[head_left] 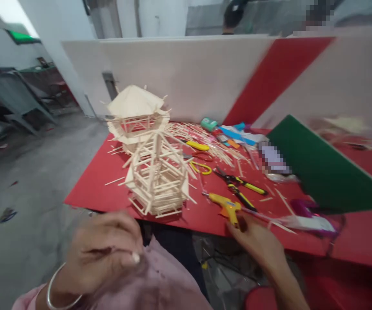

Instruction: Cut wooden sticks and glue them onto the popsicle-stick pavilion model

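My left hand [106, 249], with a bangle at the wrist, is raised in front of the table edge, fingers curled in toward the thumb. It is blurred, and I cannot make out what the pinch holds, if anything. My right hand [259, 241] has its fingers around the handle of a yellow glue gun [224, 202] lying at the table's front edge, nozzle to the left. Left of the gun stands an open wooden-stick frame [156, 181]. Behind that frame sits a stick pavilion model [136, 103] with a pale pointed roof.
Black-and-yellow pliers [239, 185], yellow-handled scissors [201, 167] and a yellow cutter [197, 145] lie on the red table [92, 185]. Loose sticks [218, 150] spread behind them. A green board [327, 172] leans at right, and a white partition [186, 77] stands behind.
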### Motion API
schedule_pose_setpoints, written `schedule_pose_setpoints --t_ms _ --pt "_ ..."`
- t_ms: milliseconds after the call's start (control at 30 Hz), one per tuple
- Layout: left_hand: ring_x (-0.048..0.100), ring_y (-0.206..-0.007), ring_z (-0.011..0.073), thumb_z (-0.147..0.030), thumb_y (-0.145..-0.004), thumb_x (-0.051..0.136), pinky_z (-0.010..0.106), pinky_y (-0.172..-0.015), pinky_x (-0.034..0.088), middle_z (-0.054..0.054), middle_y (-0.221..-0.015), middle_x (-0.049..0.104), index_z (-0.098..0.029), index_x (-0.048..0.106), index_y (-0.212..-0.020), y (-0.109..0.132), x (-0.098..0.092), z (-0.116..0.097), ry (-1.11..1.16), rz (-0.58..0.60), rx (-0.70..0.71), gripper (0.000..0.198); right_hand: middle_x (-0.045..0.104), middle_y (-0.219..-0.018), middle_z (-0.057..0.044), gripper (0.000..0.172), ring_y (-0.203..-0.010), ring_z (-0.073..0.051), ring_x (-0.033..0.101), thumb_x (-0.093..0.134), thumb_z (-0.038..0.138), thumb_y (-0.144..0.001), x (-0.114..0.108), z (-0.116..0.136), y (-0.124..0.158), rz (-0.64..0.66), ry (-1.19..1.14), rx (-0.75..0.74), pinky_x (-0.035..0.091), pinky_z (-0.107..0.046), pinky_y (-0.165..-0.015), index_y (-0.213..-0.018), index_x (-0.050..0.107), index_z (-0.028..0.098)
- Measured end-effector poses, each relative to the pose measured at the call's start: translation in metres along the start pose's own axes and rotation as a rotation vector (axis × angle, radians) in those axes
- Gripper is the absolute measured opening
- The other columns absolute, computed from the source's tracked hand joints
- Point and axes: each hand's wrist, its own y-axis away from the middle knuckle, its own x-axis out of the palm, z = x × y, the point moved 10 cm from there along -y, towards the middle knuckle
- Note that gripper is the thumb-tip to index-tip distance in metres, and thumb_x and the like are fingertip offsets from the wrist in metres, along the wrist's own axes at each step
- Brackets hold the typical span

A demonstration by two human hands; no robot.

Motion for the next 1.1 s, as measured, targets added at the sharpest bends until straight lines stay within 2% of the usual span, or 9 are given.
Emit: schedule_pose_setpoints --t_ms 133,267,467,600,700,767,867,1000,1100 --pt "0.060 -0.057 0.0123 -0.023 -0.085 0.075 0.023 -0.054 0.049 0.002 -0.069 0.069 -0.025 0.081 -0.083 0.000 -0.076 0.022 -0.255 -0.241 -0.094 0.007 0.074 -0.078 -0.012 0.026 -0.076 -0.035 0.072 0.059 0.050 -0.072 0.027 -0.022 -0.016 0.064 -0.078 0.223 0.050 -0.041 -0.064 -0.079 0.064 0.025" --pt "0.055 -0.053 0.0092 -0.028 -0.082 0.074 0.020 -0.051 0.045 0.001 -0.072 0.069 -0.020 0.078 -0.080 -0.020 -0.107 0.057 -0.324 -0.245 -0.187 0.010 0.065 -0.057 -0.007 0.025 -0.062 -0.032 0.066 0.062 0.049 -0.066 0.028 -0.027 -0.018 -0.014 -0.312 0.361 0.047 -0.041 -0.059 -0.074 0.065 0.025" --pt "0.054 -0.048 0.0076 -0.029 -0.088 0.062 0.022 -0.050 0.044 0.001 -0.077 0.067 -0.018 0.073 -0.085 -0.027 -0.101 0.086 -0.345 -0.128 -0.183 0.016 0.065 -0.064 -0.003 0.036 -0.062 -0.023 0.061 0.070 0.051 -0.065 -0.016 -0.003 0.061 -0.452 -0.642 0.525 0.045 -0.033 -0.055 -0.082 0.068 0.019" --pt "0.055 -0.051 0.0095 -0.029 -0.091 0.057 0.021 -0.051 0.043 -0.002 -0.067 0.062 -0.019 0.064 -0.080 -0.022 -0.098 0.099 -0.346 -0.114 -0.205 0.016 0.072 -0.079 -0.007 0.034 -0.076 -0.026 0.066 0.079 0.044 -0.064 -0.046 0.032 0.116 -0.594 -0.770 0.514 0.049 -0.033 -0.057 -0.088 0.073 0.021" --pt "0.057 -0.056 0.0109 -0.031 -0.092 0.057 0.021 -0.054 0.045 -0.002 -0.068 0.065 -0.020 0.063 -0.086 -0.019 -0.098 0.109 -0.321 -0.118 -0.221 0.014 0.071 -0.073 -0.005 0.027 -0.069 -0.023 0.063 0.080 0.041 -0.063 -0.056 0.045 0.124 -0.653 -0.822 0.482 0.047 -0.031 -0.052 -0.083 0.074 0.024" --pt "0.061 -0.063 0.0122 -0.037 -0.091 0.060 0.023 -0.057 0.048 0.002 -0.082 0.071 -0.020 0.063 -0.089 -0.018 -0.100 0.118 -0.245 -0.156 -0.217 0.017 0.067 -0.065 -0.002 0.026 -0.059 -0.018 0.059 0.082 0.038 -0.059 -0.047 0.053 0.110 -0.638 -0.959 0.420 0.047 -0.029 -0.050 -0.076 0.070 0.023" --pt "0.069 -0.085 0.0176 -0.049 -0.089 0.063 0.028 -0.071 0.055 0.008 -0.101 0.075 -0.020 0.058 -0.088 -0.016 -0.103 0.140 -0.015 -0.277 -0.215 0.029 0.069 -0.067 0.000 0.040 -0.052 -0.015 0.061 0.087 0.039 -0.050 -0.007 0.072 0.078 -0.540 -1.341 0.345 0.050 -0.028 -0.048 -0.074 0.062 0.020" --pt "0.071 -0.092 0.0198 -0.059 -0.086 0.066 0.035 -0.086 0.055 0.006 -0.094 0.076 -0.022 0.050 -0.086 -0.009 -0.095 0.182 0.246 -0.481 -0.256 0.040 0.077 -0.089 -0.007 0.041 -0.075 -0.024 0.074 0.087 0.042 -0.060 0.057 0.120 0.056 -0.285 -1.655 0.318 0.059 -0.035 -0.058 -0.083 0.062 0.019" --pt "0.069 -0.084 0.0184 -0.060 -0.081 0.071 0.032 -0.080 0.053 0.003 -0.086 0.074 -0.022 0.050 -0.084 -0.005 -0.079 0.201 0.295 -0.546 -0.279 0.043 0.077 -0.105 -0.006 0.043 -0.083 -0.022 0.076 0.087 0.038 -0.062 0.073 0.137 0.059 -0.262 -1.706 0.321 0.059 -0.028 -0.054 -0.093 0.064 0.020"
